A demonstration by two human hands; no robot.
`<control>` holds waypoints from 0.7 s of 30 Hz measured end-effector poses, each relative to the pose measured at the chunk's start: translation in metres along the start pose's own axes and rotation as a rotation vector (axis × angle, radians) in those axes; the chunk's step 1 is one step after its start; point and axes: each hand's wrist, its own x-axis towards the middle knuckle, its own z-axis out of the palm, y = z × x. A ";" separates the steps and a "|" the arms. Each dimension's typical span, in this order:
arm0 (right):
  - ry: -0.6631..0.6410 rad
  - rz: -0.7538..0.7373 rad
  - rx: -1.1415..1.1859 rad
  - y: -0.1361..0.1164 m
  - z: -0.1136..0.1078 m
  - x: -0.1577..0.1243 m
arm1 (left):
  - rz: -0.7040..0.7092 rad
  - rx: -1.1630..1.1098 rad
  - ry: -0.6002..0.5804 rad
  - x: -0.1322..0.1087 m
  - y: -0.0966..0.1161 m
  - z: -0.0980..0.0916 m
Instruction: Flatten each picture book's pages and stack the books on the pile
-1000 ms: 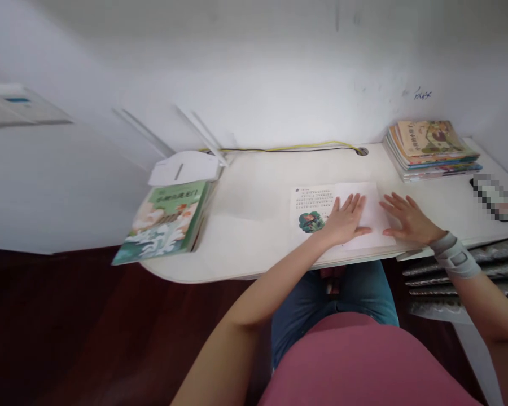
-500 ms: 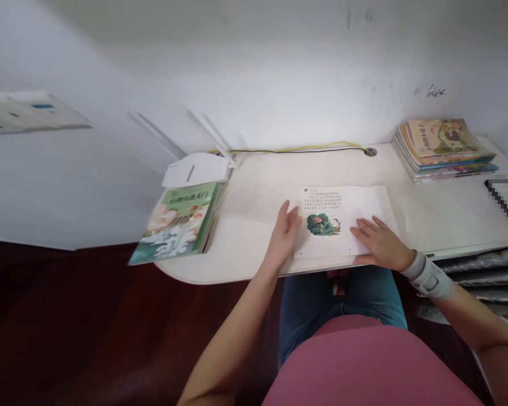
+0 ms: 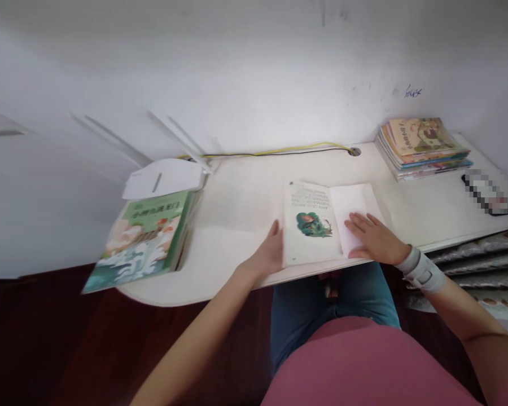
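Observation:
An open picture book (image 3: 311,251) lies near the desk's front edge, with printed text and a green tree picture on its left page. That left page is tilted up along its outer edge. My left hand (image 3: 271,251) is at this edge, closed on it, with part of the fingers hidden behind the paper. On the blank right page (image 3: 355,194) my right hand (image 3: 370,237) rests flat, fingers stretched out and slightly apart. A grey-white band (image 3: 421,270) wraps the right wrist.
Green-covered books (image 3: 148,237) overhang the desk's left end, in front of a white router (image 3: 163,177) with antennas. A stack of books (image 3: 423,146) and a phone (image 3: 489,193) occupy the right side. Yellow and black cables (image 3: 271,152) run along the wall.
The view has shifted, so the desk's things sit further left. My left hand has come onto the book's left edge, and the left page has risen. The right hand still rests on the right page.

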 end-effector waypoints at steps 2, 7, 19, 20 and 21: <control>-0.024 0.028 -0.030 0.009 0.000 -0.004 | 0.004 0.123 -0.131 -0.006 -0.008 0.003; -0.065 0.018 -0.051 0.021 -0.001 -0.009 | -0.025 0.309 -0.182 -0.010 -0.007 0.006; -0.091 0.053 -0.070 0.043 -0.007 -0.020 | -0.071 0.378 -0.139 -0.008 -0.012 0.018; -0.093 0.054 -0.061 0.044 -0.007 -0.023 | -0.067 0.373 -0.133 -0.008 -0.013 0.018; -0.090 0.058 -0.054 0.045 -0.007 -0.026 | -0.063 0.364 -0.127 -0.009 -0.014 0.019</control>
